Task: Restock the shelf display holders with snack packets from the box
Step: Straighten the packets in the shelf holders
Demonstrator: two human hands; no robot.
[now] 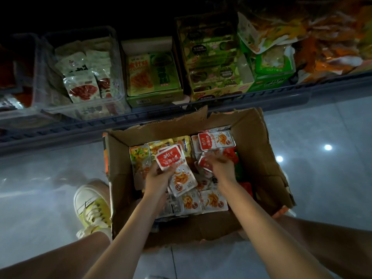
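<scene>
While left hand [159, 176] grips red packets [177, 170], right hand [220, 166] digs in box [259, 150].

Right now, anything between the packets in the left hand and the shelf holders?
Nothing visible. The left hand holds red-and-white packets above the open cardboard box; only the box's torn back flap rises below the shelf holders.

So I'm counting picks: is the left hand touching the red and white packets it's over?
Touching. The head view shows the left hand with fingers wrapped around a stack of red and white packets, thumb on top.
</scene>
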